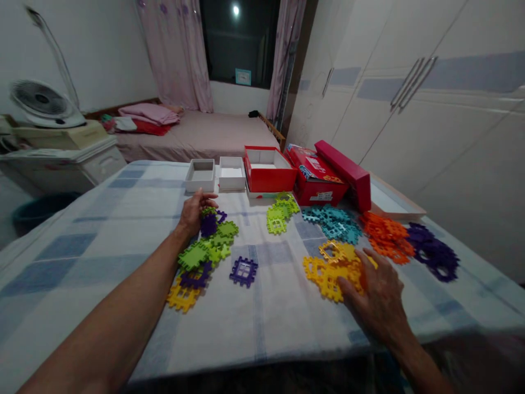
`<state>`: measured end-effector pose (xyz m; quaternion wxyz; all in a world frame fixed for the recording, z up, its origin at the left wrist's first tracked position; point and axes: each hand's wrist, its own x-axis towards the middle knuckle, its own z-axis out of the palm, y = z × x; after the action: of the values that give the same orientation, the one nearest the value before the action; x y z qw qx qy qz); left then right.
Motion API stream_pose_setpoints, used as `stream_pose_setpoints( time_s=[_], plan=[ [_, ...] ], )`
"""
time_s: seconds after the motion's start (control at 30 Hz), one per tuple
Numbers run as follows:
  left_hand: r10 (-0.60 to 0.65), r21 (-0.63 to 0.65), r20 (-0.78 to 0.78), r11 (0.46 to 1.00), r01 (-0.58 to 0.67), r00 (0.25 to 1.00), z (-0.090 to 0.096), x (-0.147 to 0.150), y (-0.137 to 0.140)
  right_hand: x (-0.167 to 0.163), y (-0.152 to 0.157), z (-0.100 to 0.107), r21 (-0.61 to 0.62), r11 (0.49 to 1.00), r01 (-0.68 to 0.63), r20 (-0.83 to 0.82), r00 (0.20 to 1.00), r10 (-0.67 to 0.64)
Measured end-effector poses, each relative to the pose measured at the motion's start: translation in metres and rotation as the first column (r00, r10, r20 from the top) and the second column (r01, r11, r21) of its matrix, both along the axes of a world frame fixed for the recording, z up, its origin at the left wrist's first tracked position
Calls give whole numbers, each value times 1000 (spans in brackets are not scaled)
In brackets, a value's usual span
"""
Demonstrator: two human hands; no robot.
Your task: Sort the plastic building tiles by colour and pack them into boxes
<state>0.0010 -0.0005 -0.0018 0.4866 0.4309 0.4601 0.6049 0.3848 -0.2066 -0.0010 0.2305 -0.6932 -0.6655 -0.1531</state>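
My left hand (194, 213) rests at the far end of a loose row of interlocking plastic building tiles, its fingers stretched out and apart. The row mixes green tiles (194, 255), purple tiles (208, 225) and a yellow window-shaped tile (183, 296) at the near end. A lone purple window tile (243, 272) lies flat to the right of the row. On the right, my right hand (379, 293) is at a pile of yellow tiles (333, 276), thumb and fingers spread along its edge. Its palm side is hidden.
Further piles hold lime tiles (281, 212), teal tiles (334, 222), orange tiles (388, 236) and dark purple tiles (435, 253). Behind them stand two white trays (199, 184) (232, 185), an open red box (270, 179), a printed red box (322, 191) and a red lid (348, 169).
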Motion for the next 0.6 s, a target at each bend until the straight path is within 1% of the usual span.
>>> stream_pose_setpoints(
  time_s=[0.07,0.13,0.17,0.2,0.27,0.33,0.4,0.47,0.53,0.6],
  plan=[
    [-6,12,3,1000,6,1000,0,1,0,-1,1,4,62,995,-72,4,997,72],
    [-7,18,4,1000,7,1000,0,2,0,-9,3,13,124,980,-158,-34,986,163],
    [-5,17,3,1000,5,1000,0,2,0,-16,4,19,137,970,-203,-66,975,213],
    [-1,16,0,1000,1,1000,1,2,0,-26,5,24,123,959,-256,-103,958,269],
    [6,15,-6,1000,-6,1000,1,3,-1,-53,9,35,16,921,-390,-183,904,386],
    [7,14,-8,1000,-7,1000,2,4,-2,-86,14,41,-125,840,-528,-240,837,491],
    [5,14,-8,1000,-4,1000,2,4,-2,-120,21,43,-240,757,-607,-257,792,554],
    [2,15,-7,1000,-2,1000,3,4,-3,-149,30,41,-328,722,-609,-231,793,564],
    [-1,18,-4,1000,1,1000,2,4,-2,-168,40,36,-405,713,-572,-184,815,549],
    [-4,18,0,1000,4,1000,2,4,-2,-177,48,29,-451,709,-542,-155,830,536]
  ],
)
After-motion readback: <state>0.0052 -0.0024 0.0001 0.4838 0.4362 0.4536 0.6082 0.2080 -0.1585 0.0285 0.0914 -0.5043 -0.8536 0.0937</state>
